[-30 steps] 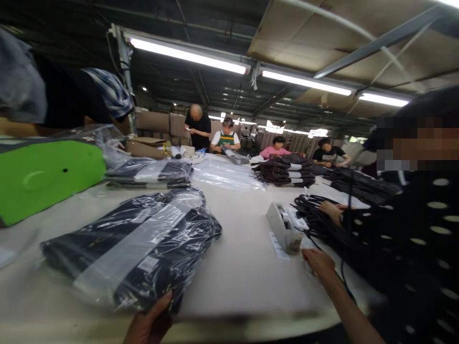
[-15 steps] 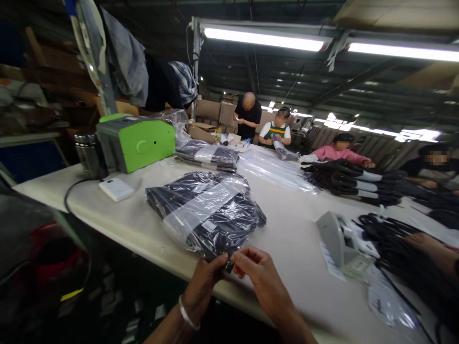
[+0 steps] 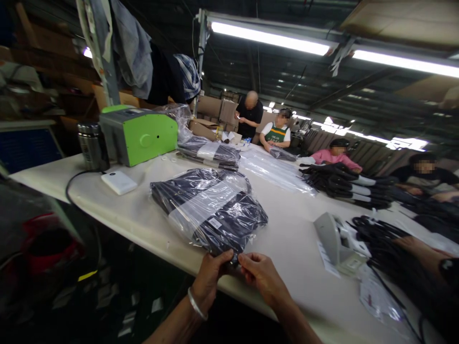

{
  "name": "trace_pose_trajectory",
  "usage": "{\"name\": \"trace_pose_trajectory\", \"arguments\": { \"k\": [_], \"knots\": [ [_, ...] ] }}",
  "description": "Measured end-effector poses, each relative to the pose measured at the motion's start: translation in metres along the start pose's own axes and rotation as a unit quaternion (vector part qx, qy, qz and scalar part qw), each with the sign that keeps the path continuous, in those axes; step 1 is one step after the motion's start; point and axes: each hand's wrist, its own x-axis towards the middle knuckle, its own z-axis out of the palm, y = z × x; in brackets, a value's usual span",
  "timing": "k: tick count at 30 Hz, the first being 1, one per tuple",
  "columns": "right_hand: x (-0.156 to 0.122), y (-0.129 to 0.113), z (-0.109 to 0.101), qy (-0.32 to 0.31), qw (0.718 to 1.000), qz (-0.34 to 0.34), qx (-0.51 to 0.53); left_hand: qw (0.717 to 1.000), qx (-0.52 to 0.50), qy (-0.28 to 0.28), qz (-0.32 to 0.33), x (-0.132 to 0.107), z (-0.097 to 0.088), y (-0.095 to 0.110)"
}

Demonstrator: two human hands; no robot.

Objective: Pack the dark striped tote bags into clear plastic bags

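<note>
Dark folded fabric with a pale band around it lies inside a clear plastic bag (image 3: 211, 210) on the table, a small white label (image 3: 214, 223) showing through. At the bag's near end, my left hand (image 3: 211, 277) pinches a dark corner between thumb and fingers; a silver bangle circles that wrist. Close beside it my right hand (image 3: 263, 277) is closed, thumb against fingertips, at the same edge of the bag. The small gathered part between the two hands is partly hidden by the fingers.
Behind the bag lie another bagged stack (image 3: 210, 152) and flat clear bags (image 3: 276, 169). A green machine (image 3: 148, 138), a steel flask (image 3: 92, 148) and a white box (image 3: 119, 182) stand left. Right are a tape dispenser (image 3: 342, 243), black straps (image 3: 376, 231) and a co-worker's hand (image 3: 412, 246).
The view has shifted slightly. Both my hands stay at the bag's near corner, with the fingers a little further apart. A co-worker in a green apron has lowered a bagged item to the table.
</note>
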Motion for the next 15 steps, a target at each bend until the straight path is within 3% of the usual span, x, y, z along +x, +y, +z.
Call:
{"name": "trace_pose_trajectory", "arguments": {
  "k": [7, 15],
  "knots": [
    [-0.011, -0.009, -0.008, -0.070, 0.994, 0.032, 0.076, 0.998, -0.029, 0.016, -0.044, 0.000, 0.002, 0.005],
    [0.011, 0.013, 0.010, -0.013, 0.994, -0.108, 0.001, 0.994, -0.032, 0.031, -0.101, -0.004, -0.006, 0.002]
  ]
}}
